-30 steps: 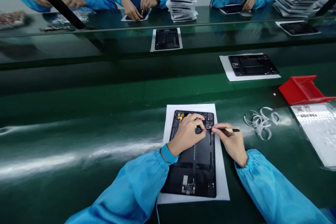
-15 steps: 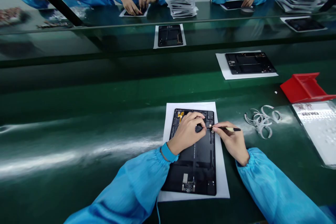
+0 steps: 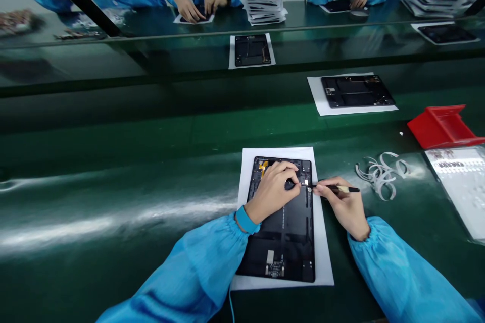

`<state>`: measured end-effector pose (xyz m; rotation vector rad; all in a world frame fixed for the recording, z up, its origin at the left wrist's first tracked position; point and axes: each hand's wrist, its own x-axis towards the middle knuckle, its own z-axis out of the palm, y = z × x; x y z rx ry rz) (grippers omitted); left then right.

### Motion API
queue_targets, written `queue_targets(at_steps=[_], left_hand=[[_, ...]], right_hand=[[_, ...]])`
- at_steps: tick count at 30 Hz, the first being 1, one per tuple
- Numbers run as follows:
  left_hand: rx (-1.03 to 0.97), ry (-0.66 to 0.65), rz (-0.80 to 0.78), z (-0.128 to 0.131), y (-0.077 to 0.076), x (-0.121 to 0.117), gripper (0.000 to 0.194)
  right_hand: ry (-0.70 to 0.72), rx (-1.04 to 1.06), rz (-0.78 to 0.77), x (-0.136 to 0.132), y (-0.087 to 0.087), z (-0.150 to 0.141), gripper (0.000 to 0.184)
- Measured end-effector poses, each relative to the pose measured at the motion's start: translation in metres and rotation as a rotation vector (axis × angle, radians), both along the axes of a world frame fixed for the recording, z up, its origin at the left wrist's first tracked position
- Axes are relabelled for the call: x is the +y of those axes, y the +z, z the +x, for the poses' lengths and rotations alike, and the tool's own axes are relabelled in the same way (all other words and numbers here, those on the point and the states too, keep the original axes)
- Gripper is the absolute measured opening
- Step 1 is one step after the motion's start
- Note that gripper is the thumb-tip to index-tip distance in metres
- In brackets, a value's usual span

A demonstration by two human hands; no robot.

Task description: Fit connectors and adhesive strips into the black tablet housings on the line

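A black tablet housing (image 3: 291,237) with its inside exposed lies on a sheet of white paper (image 3: 324,267) in front of me. My left hand (image 3: 271,189) rests over its upper part, thumb and index finger pinched together near the right edge; whatever is between those fingertips is too small to make out. In my right hand (image 3: 343,207), beside that same edge, is a pair of slim black tweezers (image 3: 352,190) with a pale middle section. Their tip reaches over the edge, close to a small light part on the housing. An orange flex cable (image 3: 262,166) shows at its upper left.
Curled white strips (image 3: 382,174), a red bin (image 3: 443,126) and a plastic-covered white sheet (image 3: 460,181) lie to the right. Farther off are another tablet housing (image 3: 358,92) on paper and one behind a clear panel (image 3: 252,50). Across from me, co-workers in blue sit near paper-interleaved stacks (image 3: 264,5).
My right hand has drawn slightly right with the tweezers, away from my left fingertips. The far housing has shifted left, and the one behind the panel right. My left hand keeps its pinch.
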<state>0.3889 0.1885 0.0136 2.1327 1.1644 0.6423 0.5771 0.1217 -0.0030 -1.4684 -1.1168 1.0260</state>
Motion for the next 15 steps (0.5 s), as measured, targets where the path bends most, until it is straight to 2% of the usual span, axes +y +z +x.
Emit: queue_targets(at_steps=[6, 9, 13, 15], left_hand=[[0.011, 0.003, -0.023, 0.002, 0.0, 0.0, 0.008], [0.001, -0.015, -0.014, 0.002, 0.0, 0.002, 0.009], [-0.015, -0.085, 0.002, -0.013, 0.006, 0.002, 0.019], [0.057, -0.05, 0.06, -0.026, 0.008, -0.002, 0.023]], right_hand=[[-0.023, -0.054, 0.009, 0.0, -0.001, 0.001, 0.027], [-0.063, -0.004, 0.042, 0.003, -0.002, 0.001, 0.027], [-0.131, 0.089, 0.083, 0.007, -0.003, 0.001, 0.028], [-0.143, 0.105, 0.099, 0.008, -0.002, 0.0, 0.029]])
